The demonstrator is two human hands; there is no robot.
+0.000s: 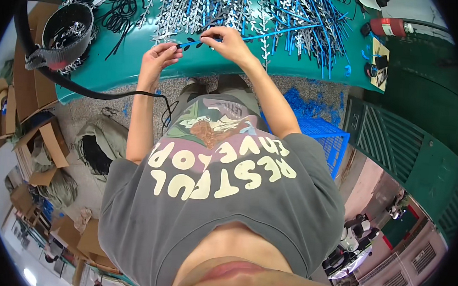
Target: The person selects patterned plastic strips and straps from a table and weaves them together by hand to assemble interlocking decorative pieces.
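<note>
A thin blue strip point(277, 32) with small dark leaf-shaped pieces near its left end stretches across both hands, just above the table's near edge. My left hand point(160, 59) is closed in a pinch on the strip's left end. My right hand point(226, 43) pinches farther along, with thumb and forefinger together at the dark leaf shapes; the strip passes behind this hand and runs on to the right. Exactly what lies between the right fingertips is hidden. Beyond the hands, a heap of silver-grey leafy strands point(208, 8) mixed with blue and black strips covers the table.
The green table point(107, 75) also bears coiled black cord point(123, 10), a dark bucket point(70, 31) at left and a red cylinder point(391, 27) at right. A black hose point(101, 93) curves below the left edge. A blue crate point(326, 143) and cardboard boxes point(48, 147) stand on the floor.
</note>
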